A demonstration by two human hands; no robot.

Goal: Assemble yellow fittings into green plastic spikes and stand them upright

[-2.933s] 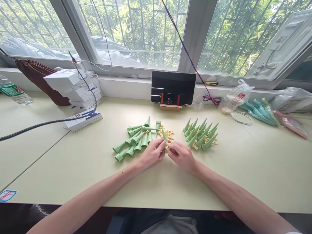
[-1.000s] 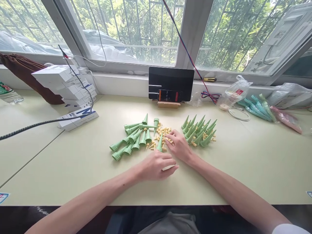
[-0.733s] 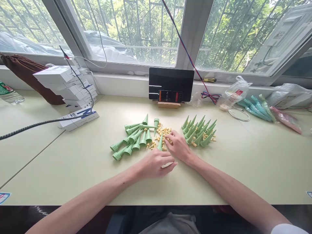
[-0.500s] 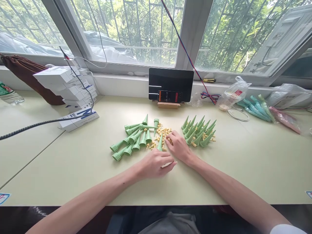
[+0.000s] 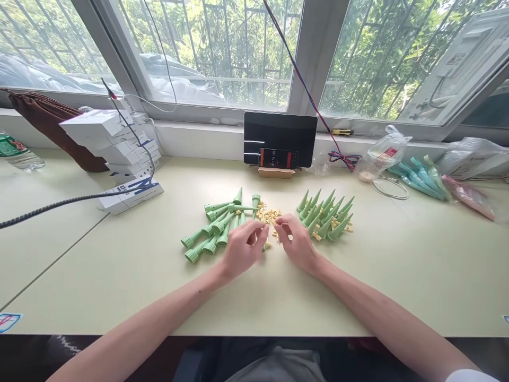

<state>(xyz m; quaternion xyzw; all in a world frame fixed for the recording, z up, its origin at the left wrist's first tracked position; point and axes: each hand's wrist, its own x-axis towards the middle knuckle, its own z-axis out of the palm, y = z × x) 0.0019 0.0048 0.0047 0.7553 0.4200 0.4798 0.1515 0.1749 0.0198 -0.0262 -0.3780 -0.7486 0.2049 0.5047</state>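
Note:
My left hand (image 5: pixel 245 245) is closed in a pinch over a green plastic spike (image 5: pixel 264 248); only a bit of the spike shows below the thumb. Facing it, my right hand (image 5: pixel 297 243) pinches a small pale yellow plastic piece (image 5: pixel 273 223), mostly covered by the fingertips. The two hands are close together but apart. Behind them lies a loose pile of small yellow pieces (image 5: pixel 267 214). Several green hollow spikes (image 5: pixel 210 229) lie heaped to the left. On the right, a tight group of green spikes (image 5: pixel 326 212) points upward, some with yellow pieces attached.
At the back, a phone (image 5: pixel 277 158) showing a timer leans on a black tablet (image 5: pixel 280 131). White boxes (image 5: pixel 127 146) are stacked at left, with a black braided cable (image 5: pixel 75 200) crossing the table. Plastic bags (image 5: pixel 384 154) and teal packets (image 5: pixel 417 178) lie at the back right.
My left hand has moved up and turned, closing over the spike that stood uncovered beside it. My right hand has drawn back slightly from the yellow pile, its fingers pinched.

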